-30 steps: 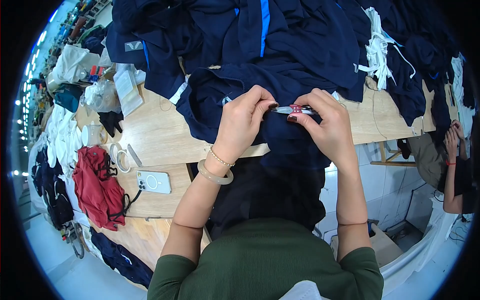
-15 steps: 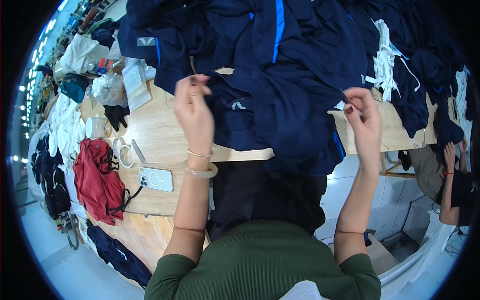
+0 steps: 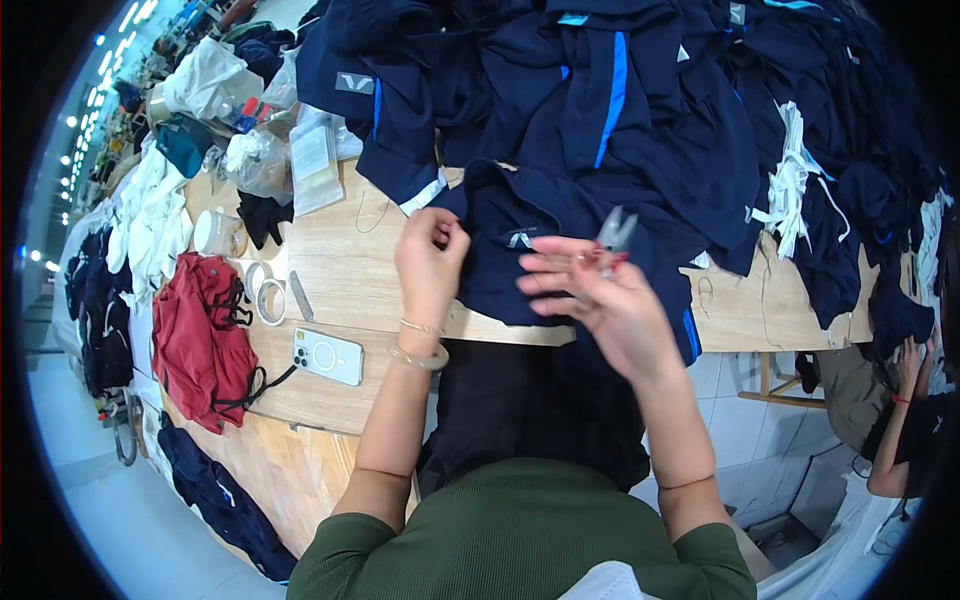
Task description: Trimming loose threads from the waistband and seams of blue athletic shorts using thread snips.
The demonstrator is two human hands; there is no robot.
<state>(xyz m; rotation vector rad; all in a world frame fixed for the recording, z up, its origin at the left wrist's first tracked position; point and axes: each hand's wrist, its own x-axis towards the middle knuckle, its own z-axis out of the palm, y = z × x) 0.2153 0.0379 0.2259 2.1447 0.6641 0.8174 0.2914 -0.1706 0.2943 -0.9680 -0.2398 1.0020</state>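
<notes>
A navy garment [image 3: 590, 215] with a small light mark inside its neckline lies at the table's front edge, partly over my lap. My left hand [image 3: 430, 255] is closed at its left edge, the fingertips pinching the fabric beside the opening. Over the garment's middle, my right hand [image 3: 610, 305] has several fingers stretched to the left. A pair of thread snips [image 3: 620, 228], silvery and blurred by motion, is held at its thumb, blades pointing away from me.
Navy garments with blue stripes [image 3: 612, 100] are heaped at the back. White strips [image 3: 790, 180] lie right of them. Left are a phone [image 3: 328, 357], tape rolls [image 3: 271, 301], a red garment [image 3: 205, 340] and plastic bags [image 3: 258, 163]. Another person's arm [image 3: 890, 440] shows at far right.
My right hand has swung left from the garment's right side to over its middle, bringing the snips into view. My left hand has moved slightly right and nearer; the view has shifted.
</notes>
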